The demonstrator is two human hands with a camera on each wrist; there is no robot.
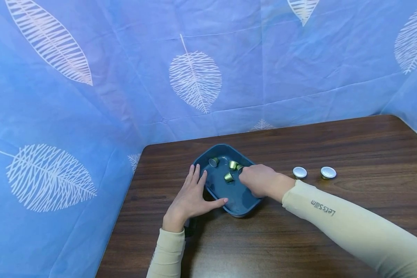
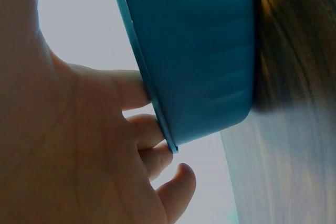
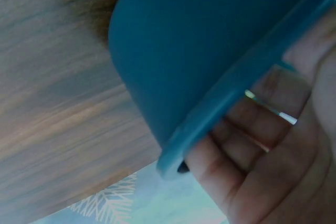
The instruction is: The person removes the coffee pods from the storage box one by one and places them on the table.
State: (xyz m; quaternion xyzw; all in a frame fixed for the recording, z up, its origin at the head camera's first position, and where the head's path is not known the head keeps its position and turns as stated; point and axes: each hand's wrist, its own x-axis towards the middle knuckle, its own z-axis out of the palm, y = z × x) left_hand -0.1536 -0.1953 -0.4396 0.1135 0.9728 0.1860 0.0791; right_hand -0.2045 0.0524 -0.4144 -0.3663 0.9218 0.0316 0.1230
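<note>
A blue-grey tray (image 1: pixel 212 185) stands on the table, several green-gold capsules (image 1: pixel 228 177) lying in it. Fingers spread and extended, my left hand (image 1: pixel 191 197) rests against the tray's left rim; in the left wrist view the fingertips touch the rim of the tray (image 2: pixel 194 56). My right hand (image 1: pixel 258 179) reaches over the right rim with its fingers curled inside, at a capsule (image 1: pixel 240 169) that it partly hides. The right wrist view shows the curled fingers of that hand (image 3: pixel 262 145) behind the tray wall (image 3: pixel 178 51), a green and silver glint between them.
Two capsules with silver lids, one (image 1: pixel 300 172) nearer the tray and another (image 1: pixel 328 172) farther right, stand on the brown wooden table (image 1: pixel 368 154). Something dark (image 1: pixel 190 227) shows beside my left wrist. A blue cloth (image 1: pixel 125 96) with white leaves hangs behind the table.
</note>
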